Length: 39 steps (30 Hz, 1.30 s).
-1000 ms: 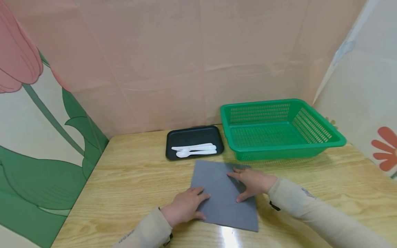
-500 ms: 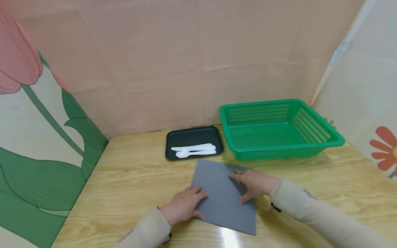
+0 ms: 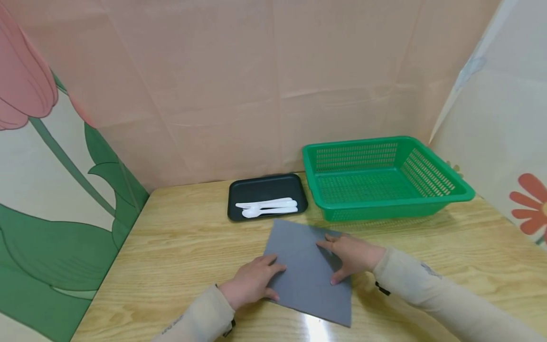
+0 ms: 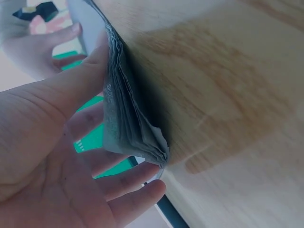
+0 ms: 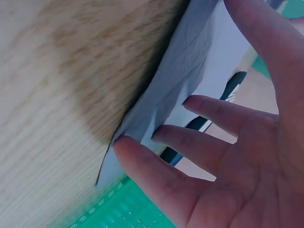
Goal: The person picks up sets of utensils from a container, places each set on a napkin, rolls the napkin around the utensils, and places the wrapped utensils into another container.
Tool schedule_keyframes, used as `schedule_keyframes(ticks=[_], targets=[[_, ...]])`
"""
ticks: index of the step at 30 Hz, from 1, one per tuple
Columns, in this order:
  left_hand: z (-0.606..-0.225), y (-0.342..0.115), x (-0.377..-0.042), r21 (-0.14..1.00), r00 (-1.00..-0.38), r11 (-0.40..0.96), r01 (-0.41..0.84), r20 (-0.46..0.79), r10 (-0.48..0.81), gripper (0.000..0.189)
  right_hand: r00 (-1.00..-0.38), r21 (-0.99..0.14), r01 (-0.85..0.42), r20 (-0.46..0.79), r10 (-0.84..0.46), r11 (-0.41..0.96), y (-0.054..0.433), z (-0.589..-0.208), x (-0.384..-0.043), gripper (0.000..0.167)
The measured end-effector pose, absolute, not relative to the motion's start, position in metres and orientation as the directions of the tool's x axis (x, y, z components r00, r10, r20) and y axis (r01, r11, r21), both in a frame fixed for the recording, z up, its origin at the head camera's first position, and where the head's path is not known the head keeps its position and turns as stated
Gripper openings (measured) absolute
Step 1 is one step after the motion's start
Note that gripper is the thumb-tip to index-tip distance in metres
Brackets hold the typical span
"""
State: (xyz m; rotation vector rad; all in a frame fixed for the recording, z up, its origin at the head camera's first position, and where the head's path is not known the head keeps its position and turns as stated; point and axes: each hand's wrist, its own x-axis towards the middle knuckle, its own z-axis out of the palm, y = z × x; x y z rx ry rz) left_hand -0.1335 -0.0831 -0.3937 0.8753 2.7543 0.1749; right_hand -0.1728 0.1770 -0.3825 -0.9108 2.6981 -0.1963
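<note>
A grey folded sheet (image 3: 305, 270), roughly rectangular, lies slightly turned on the wooden table between my hands. In the left wrist view its edge (image 4: 128, 114) shows several thin layers stacked together. My left hand (image 3: 252, 280) rests at its left edge, fingers spread and the thumb near the lower left corner. On the opposite side my right hand (image 3: 352, 254) touches the upper right part with spread, fairly straight fingers. Seen from the right wrist, the fingertips (image 5: 128, 145) are right at the sheet's side.
Behind the sheet stands a black tray (image 3: 252, 190) holding white plastic cutlery (image 3: 269, 208), including a spoon. A green perforated basket (image 3: 384, 206) is at the back right, close to the tray. A pinkish covering (image 3: 213, 95) hangs along the table's far edge.
The grey sheet has turned a little clockwise, its near right corner shifting left and toward me. My left hand has moved slightly left, my right hand slightly right.
</note>
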Motion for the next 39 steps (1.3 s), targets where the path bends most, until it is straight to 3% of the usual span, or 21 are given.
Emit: schedule_keyframes(ticks=[39], targets=[[-0.394,-0.090,-0.140,0.231,-0.783,0.796,0.559,-0.169,0.599,0.063,-0.826,-0.113,-0.489,-0.259,-0.501,0.865,0.174,-0.385,-0.148,0.095]])
